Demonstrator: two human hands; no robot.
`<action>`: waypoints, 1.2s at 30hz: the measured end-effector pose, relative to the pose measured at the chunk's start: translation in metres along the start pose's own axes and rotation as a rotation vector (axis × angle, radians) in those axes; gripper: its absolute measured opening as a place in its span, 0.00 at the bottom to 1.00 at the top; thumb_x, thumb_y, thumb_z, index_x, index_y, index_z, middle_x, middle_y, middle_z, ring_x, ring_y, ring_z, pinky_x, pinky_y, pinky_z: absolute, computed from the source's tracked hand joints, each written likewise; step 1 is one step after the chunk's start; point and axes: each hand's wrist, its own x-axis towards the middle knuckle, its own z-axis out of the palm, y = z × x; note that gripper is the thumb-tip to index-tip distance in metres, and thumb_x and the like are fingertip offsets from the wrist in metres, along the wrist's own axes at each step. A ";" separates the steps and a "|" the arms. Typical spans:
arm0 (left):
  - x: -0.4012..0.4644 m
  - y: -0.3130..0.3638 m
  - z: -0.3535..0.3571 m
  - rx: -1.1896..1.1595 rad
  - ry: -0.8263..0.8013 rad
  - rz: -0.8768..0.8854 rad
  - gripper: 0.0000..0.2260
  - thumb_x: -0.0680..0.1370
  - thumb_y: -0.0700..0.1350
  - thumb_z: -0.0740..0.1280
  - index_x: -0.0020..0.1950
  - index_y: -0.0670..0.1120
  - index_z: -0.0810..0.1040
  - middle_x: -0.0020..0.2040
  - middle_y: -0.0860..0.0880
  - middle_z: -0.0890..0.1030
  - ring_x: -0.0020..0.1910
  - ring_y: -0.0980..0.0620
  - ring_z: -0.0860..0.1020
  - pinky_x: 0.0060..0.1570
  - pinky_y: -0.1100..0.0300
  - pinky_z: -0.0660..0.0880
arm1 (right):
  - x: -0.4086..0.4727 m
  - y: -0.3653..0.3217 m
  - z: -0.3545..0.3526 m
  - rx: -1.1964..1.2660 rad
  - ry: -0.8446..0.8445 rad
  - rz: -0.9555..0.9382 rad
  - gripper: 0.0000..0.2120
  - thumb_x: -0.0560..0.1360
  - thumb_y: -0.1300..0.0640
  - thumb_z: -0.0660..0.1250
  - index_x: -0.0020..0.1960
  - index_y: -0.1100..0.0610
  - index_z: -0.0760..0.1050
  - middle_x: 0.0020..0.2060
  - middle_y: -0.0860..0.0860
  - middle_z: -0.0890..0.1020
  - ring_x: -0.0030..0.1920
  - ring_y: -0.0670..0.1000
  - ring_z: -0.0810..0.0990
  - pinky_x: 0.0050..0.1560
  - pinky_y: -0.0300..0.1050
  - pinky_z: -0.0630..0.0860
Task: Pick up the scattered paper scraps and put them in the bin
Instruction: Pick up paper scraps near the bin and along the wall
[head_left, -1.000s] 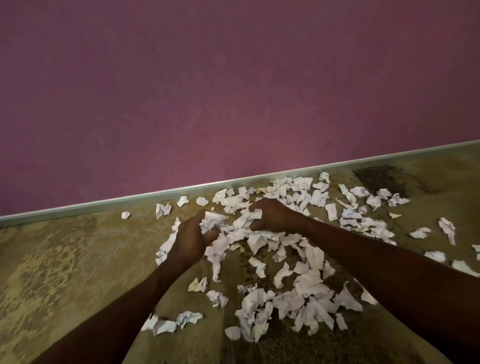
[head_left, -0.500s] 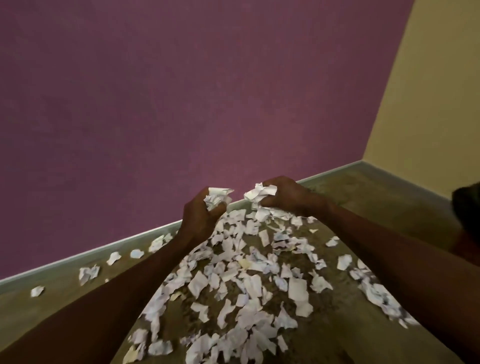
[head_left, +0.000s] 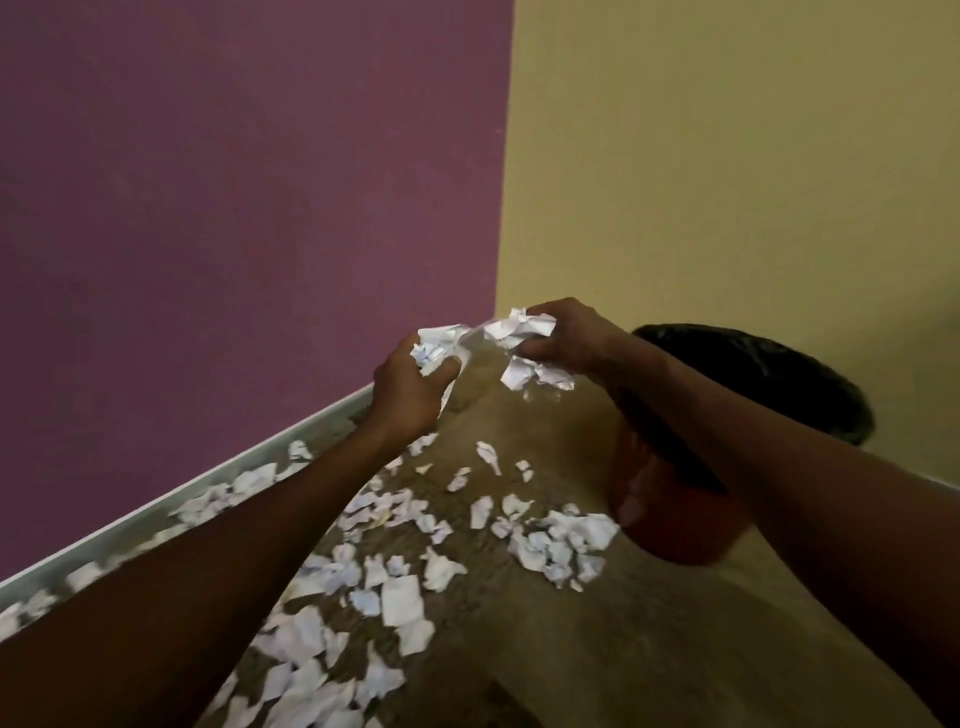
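Left hand (head_left: 405, 384): raised, fingers curled round a wad of paper scraps (head_left: 439, 340).
Right hand (head_left: 571, 332): raised, clutching a second wad.
Bin (head_left: 675, 509): red, black liner, right of both hands, by the yellow wall.
Floor scraps (head_left: 400, 592): scattered on the carpet along the purple wall.

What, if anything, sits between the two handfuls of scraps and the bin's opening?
Nothing visible blocks the way. The left hand and the right hand each hold paper scraps up in the air, left of the bin. Its black-lined mouth is partly hidden behind the right forearm, and no lid shows.
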 end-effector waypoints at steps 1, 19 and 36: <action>0.002 0.006 0.018 -0.035 -0.018 -0.005 0.10 0.76 0.48 0.70 0.56 0.49 0.77 0.47 0.55 0.81 0.43 0.55 0.78 0.40 0.64 0.70 | -0.004 0.008 -0.013 -0.014 0.022 0.023 0.03 0.71 0.60 0.68 0.42 0.59 0.79 0.31 0.49 0.82 0.30 0.45 0.77 0.32 0.36 0.70; 0.026 0.117 0.258 -0.056 -0.783 -0.053 0.44 0.65 0.73 0.63 0.75 0.51 0.63 0.64 0.46 0.77 0.47 0.44 0.80 0.40 0.58 0.75 | -0.063 0.161 -0.132 -0.114 0.339 0.515 0.06 0.72 0.58 0.70 0.47 0.59 0.78 0.37 0.56 0.81 0.36 0.54 0.78 0.35 0.42 0.71; 0.023 0.101 0.217 -0.649 -0.622 -0.355 0.32 0.79 0.65 0.56 0.71 0.42 0.71 0.67 0.40 0.75 0.64 0.42 0.75 0.60 0.49 0.75 | -0.030 0.137 -0.096 -0.125 0.489 0.488 0.18 0.74 0.59 0.63 0.64 0.59 0.76 0.58 0.58 0.80 0.57 0.58 0.79 0.57 0.47 0.76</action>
